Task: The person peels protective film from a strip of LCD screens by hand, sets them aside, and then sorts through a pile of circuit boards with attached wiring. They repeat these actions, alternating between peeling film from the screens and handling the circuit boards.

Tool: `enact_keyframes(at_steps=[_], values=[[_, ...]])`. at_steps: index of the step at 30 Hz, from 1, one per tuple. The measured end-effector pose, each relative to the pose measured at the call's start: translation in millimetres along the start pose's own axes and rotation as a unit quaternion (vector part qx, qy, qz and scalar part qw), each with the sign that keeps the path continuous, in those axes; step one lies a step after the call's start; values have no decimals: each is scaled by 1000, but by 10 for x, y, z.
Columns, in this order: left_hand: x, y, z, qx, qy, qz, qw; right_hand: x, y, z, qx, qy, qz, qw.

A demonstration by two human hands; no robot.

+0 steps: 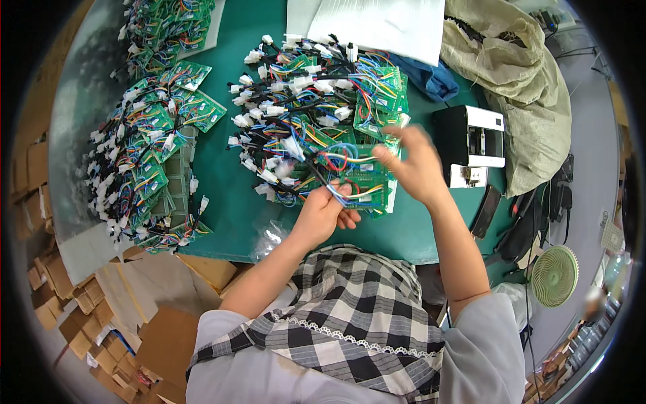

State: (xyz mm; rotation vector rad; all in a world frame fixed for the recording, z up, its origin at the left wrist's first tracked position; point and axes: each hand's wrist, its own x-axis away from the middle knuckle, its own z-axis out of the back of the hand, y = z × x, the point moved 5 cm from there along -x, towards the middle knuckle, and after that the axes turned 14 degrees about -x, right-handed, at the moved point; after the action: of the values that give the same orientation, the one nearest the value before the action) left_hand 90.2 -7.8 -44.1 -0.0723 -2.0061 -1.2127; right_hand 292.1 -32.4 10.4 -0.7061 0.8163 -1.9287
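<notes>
Green tabletop [225,215], cardboard [168,343] on floor at 8 o'clock. 3 wired-PCB piles: main pile [380,101] at 12, side pile [151,128] at 10, far pile [178,23] at 11. 1 b/w machine [484,145] at 2, 1 fan [555,276] at 4. L hand [321,214] pinches wire bundle [334,190], approx. centre — R hand [415,168] blurred, thumb & fingers apart, 2 o'clock.

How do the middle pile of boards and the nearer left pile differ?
The middle pile lies in front of the person; the left pile lies off to the person's left. The left hand holds wires at the middle pile, the right hand open nearby; neither touches the left pile. Both show green boards, coloured wires and white plugs.
</notes>
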Motion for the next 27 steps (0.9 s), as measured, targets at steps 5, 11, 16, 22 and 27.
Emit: enact_keyframes(at_steps=[5,11,16,22,27], values=[[-138,33,-8,-13,16,22,1000,109,34,-273,-228,-103,-163,954],[-380,-17,-6,-203,26,-2,979,4,86,-121,39,-20,-172,984],[-404,-142,-141,53,-50,30,997,198,329,-651,78,79,69,991],[437,424,1141,-191,167,-123,959,308,577,-740,35,145,69,986],[1046,857,2846,-696,527,-16,488,328,786,-567,-35,155,68,985]])
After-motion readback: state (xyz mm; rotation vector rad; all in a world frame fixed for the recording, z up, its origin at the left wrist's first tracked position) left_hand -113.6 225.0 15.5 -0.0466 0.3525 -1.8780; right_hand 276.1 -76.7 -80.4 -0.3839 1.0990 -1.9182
